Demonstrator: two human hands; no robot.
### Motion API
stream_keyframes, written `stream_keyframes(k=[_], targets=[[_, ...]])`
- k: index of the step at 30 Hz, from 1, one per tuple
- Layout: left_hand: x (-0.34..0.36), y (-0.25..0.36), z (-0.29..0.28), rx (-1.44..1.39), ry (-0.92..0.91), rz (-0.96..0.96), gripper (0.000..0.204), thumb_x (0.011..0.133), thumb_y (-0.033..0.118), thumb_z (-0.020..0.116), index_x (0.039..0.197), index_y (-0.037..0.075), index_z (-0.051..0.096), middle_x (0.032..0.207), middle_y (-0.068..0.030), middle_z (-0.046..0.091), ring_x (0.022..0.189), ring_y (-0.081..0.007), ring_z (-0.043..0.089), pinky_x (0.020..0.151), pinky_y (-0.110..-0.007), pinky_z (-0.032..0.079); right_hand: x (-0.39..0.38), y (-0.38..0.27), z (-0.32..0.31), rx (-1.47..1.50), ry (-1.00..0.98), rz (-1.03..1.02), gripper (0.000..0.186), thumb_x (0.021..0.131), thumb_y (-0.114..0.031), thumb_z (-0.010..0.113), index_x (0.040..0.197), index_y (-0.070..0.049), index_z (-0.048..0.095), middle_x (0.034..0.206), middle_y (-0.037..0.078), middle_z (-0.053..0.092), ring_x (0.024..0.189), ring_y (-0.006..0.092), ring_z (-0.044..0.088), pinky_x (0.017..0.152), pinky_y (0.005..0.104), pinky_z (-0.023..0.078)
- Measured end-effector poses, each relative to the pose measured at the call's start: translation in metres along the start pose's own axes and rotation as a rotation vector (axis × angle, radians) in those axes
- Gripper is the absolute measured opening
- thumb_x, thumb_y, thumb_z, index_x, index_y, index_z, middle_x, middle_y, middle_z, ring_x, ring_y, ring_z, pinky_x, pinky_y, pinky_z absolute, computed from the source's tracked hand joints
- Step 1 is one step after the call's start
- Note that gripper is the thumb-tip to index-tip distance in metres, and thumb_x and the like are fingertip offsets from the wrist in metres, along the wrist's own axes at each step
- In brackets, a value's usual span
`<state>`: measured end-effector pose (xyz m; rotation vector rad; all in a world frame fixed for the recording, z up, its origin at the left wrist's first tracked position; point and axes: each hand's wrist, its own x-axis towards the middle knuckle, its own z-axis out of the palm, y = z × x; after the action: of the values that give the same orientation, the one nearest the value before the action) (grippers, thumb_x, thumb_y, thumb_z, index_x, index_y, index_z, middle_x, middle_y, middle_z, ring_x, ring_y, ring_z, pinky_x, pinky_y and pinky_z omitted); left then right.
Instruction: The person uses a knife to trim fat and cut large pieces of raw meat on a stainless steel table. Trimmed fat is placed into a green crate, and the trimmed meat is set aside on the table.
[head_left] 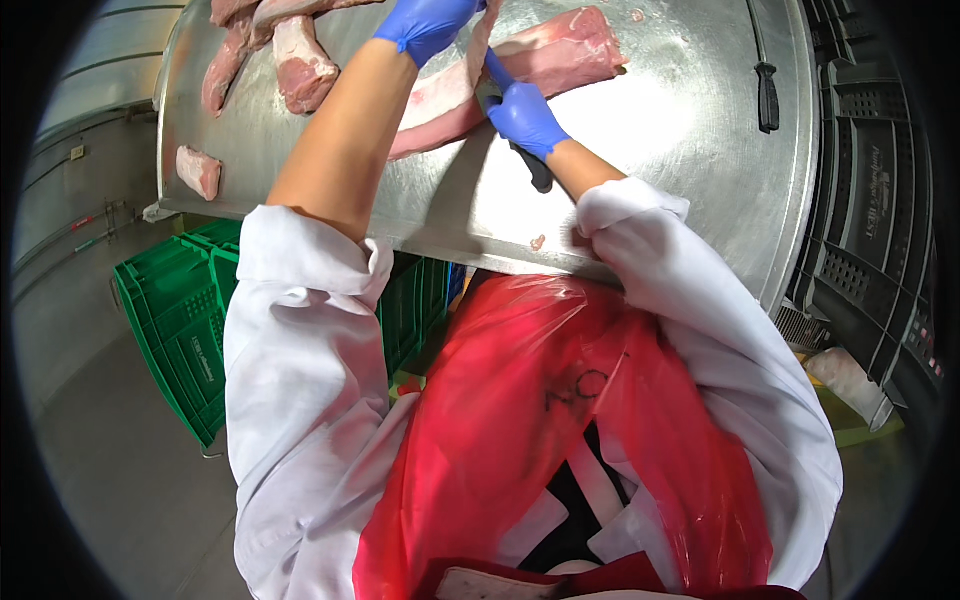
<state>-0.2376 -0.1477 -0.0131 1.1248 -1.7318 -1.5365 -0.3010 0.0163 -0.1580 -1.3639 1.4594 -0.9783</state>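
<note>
A long piece of pale pink pork loin (565, 52) lies across the metal table (665, 150) in front of me. My left hand (428, 22), in a blue glove, is at the top edge of the view with its fingers closed on a raised strip of fat (468, 78) along the loin. My right hand (527, 120), also gloved in blue, is wrapped round a knife (532, 168). Its black handle sticks out below the palm, and the index finger reaches forward against the meat. The blade is hidden by hand and loin.
More pork pieces (303, 68) are heaped at the far left, and a small chunk (198, 172) sits near the left edge. A thin rod with a black handle (767, 98) lies at right. Green crates (175, 310) stand below left; black crates (868, 190) line the right side.
</note>
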Motion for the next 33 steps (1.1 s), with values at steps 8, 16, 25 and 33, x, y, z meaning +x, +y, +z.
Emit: stream_keyframes(k=[8, 16, 25, 33], targets=[[-0.02, 0.021, -0.034, -0.164, -0.054, 0.105, 0.008, 0.087, 0.007, 0.058, 0.079, 0.006, 0.058, 0.07, -0.0019, 0.055, 0.06, -0.0107, 0.05, 0.056, -0.026, 0.041, -0.021, -0.016, 0.05, 0.085, -0.043, 0.106, 0.074, 0.095, -0.026, 0.046, 0.16, -0.013, 0.012, 0.095, 0.031, 0.064, 0.074, 0.0472, 0.064, 0.073, 0.0524, 0.051], [-0.041, 0.042, -0.099, -0.472, -0.071, 0.222, 0.013, 0.094, 0.009, 0.051, 0.086, 0.007, 0.061, 0.074, -0.0012, 0.059, 0.063, -0.0101, 0.055, 0.059, -0.024, 0.044, -0.066, -0.005, 0.12, 0.127, 0.007, -0.024, 0.079, 0.09, -0.013, 0.045, 0.161, -0.015, 0.012, 0.073, 0.016, 0.066, 0.058, 0.0227, 0.063, 0.06, 0.0373, 0.054], [-0.088, 0.083, -0.158, -0.475, 0.017, 0.294, 0.016, 0.098, 0.012, 0.05, 0.098, 0.004, 0.063, 0.076, -0.002, 0.063, 0.059, -0.0104, 0.055, 0.055, -0.023, 0.045, -0.037, -0.021, 0.164, 0.0, -0.009, -0.036, 0.075, 0.096, -0.016, 0.049, 0.161, -0.018, 0.012, 0.088, 0.027, 0.069, 0.07, 0.037, 0.069, 0.065, 0.0474, 0.055], [-0.115, 0.096, -0.225, -0.546, 0.139, 0.398, 0.014, 0.1, 0.01, 0.051, 0.097, 0.002, 0.061, 0.076, -0.0039, 0.062, 0.061, -0.0112, 0.057, 0.055, -0.023, 0.048, 0.001, -0.053, 0.197, -0.238, -0.153, 0.188, 0.069, 0.099, -0.015, 0.035, 0.161, -0.022, 0.005, 0.1, 0.034, 0.066, 0.089, 0.0506, 0.066, 0.082, 0.0557, 0.052]])
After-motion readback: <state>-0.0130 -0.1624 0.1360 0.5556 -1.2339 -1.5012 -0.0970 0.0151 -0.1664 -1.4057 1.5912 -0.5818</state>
